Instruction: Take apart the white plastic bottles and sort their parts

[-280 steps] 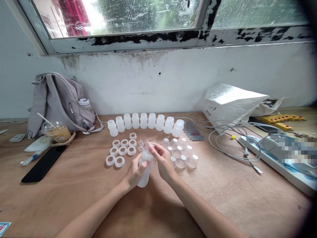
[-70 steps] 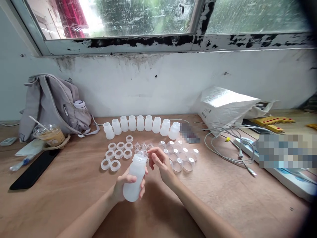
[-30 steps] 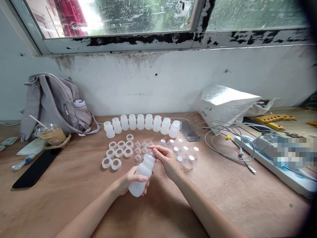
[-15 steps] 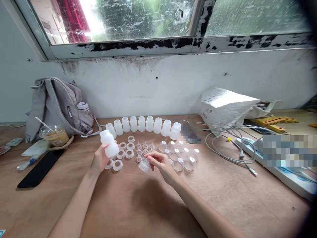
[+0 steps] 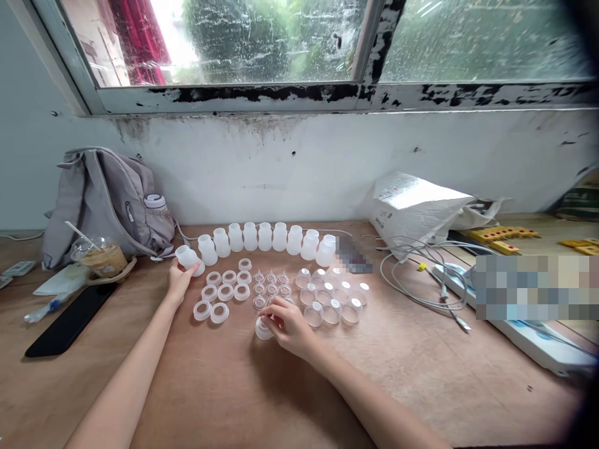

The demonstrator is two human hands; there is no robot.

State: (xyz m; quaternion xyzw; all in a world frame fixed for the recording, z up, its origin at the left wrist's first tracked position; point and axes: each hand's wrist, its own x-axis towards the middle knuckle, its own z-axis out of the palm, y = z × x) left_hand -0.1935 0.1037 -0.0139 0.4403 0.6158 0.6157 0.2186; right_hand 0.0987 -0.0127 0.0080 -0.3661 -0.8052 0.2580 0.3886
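My left hand (image 5: 178, 280) is closed around a frosted white baby bottle (image 5: 189, 260), tilted slightly at the left end of a curved row of bottles (image 5: 250, 237). With fingertips pinched together, my right hand (image 5: 285, 324) holds a translucent bottle collar (image 5: 264, 329) low over the table or on it; its upper part is hidden by the fingers. Left of that hand lie several loose collar rings (image 5: 219, 313). Just beyond it are clear silicone nipples (image 5: 270, 277) in short rows. Clear dome caps (image 5: 332, 312) are grouped to its right.
On the left are a grey backpack (image 5: 103, 199), an iced coffee cup (image 5: 105, 259) and a black phone-like slab (image 5: 70, 321). Toward the right lie a white bag (image 5: 412, 206), coiled cables (image 5: 397, 280) and a white power strip (image 5: 528, 340).
My left hand has carried the bottle left and back to the row's end. My right hand has lowered the collar toward me, slightly left. The view has shifted a little.
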